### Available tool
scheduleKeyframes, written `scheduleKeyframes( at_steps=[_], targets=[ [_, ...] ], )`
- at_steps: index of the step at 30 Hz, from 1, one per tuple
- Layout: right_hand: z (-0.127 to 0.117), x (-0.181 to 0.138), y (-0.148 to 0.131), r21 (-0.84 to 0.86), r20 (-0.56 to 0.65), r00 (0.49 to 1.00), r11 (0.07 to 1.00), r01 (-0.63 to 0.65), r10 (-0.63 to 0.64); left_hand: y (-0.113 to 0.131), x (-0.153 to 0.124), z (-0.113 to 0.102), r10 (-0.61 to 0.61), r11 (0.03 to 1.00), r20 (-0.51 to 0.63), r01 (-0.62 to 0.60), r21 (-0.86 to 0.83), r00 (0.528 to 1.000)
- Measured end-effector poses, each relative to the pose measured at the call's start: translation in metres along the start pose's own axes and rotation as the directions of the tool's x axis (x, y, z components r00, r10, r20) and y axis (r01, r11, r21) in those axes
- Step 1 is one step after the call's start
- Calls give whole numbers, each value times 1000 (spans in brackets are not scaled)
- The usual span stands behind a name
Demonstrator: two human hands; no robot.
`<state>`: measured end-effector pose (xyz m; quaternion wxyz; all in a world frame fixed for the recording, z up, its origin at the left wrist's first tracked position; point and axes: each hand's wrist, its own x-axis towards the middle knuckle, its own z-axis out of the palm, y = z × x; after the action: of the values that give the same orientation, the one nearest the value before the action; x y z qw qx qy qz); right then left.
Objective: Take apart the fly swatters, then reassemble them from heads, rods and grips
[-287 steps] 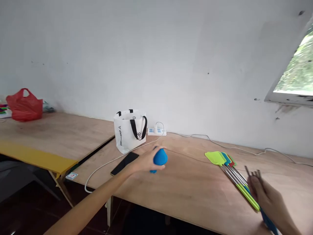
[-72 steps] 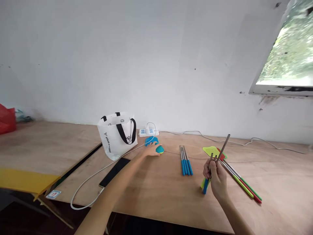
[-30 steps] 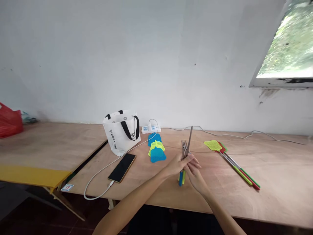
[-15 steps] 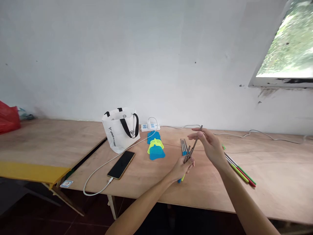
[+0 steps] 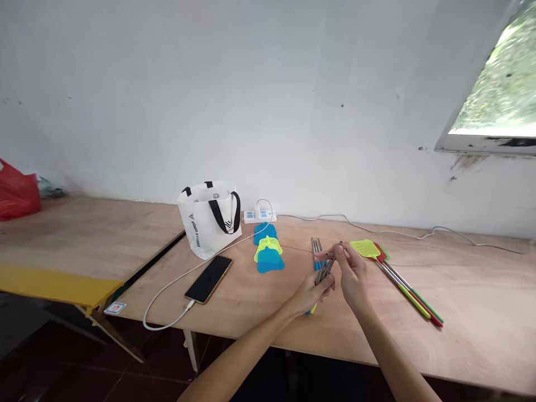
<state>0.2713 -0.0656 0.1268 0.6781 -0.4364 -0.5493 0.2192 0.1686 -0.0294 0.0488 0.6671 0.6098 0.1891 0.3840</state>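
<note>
My left hand [image 5: 313, 291] is closed round several metal fly swatter rods [image 5: 325, 269], their tips pointing up and away. Blue and yellow handle ends show below this hand. Close to its right, my right hand [image 5: 352, 271] pinches one metal rod [image 5: 340, 243] near the tip; the fingers partly cover it. Behind my hands lie more rods with blue handles [image 5: 317, 247] on the table, partly hidden. To the left, blue and yellow mesh fly swatter heads [image 5: 270, 261] overlap in a row. Whole fly swatters [image 5: 365, 248] with yellow, red and green heads lie to the right.
A white bag with black handles [image 5: 205, 226] stands left of the swatter heads. A phone [image 5: 208, 279] on a white charging cable lies before it. A power strip [image 5: 250, 216] sits by the wall, its cord running right. A red plastic bag [image 5: 19, 195] is far left.
My right hand has come down and closer to my left hand, and the rod it pinches has sunk lower. The yellow swatter head at right has come into view.
</note>
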Motion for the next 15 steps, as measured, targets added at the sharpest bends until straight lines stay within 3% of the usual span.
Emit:
scheduleKeyframes(
  at_steps=[5,10,15],
  targets=[
    [2,-10,11,41,48,998,998,-44,43,-8,0,-5,-1,1000,12,2,-19,1000],
    [2,-13,32,38,10,999,999,-38,38,-24,-5,-15,-37,999,50,37,-4,998],
    [-4,-27,60,143,100,974,966,-217,204,-35,-7,-20,-81,997,127,78,26,989]
  ],
)
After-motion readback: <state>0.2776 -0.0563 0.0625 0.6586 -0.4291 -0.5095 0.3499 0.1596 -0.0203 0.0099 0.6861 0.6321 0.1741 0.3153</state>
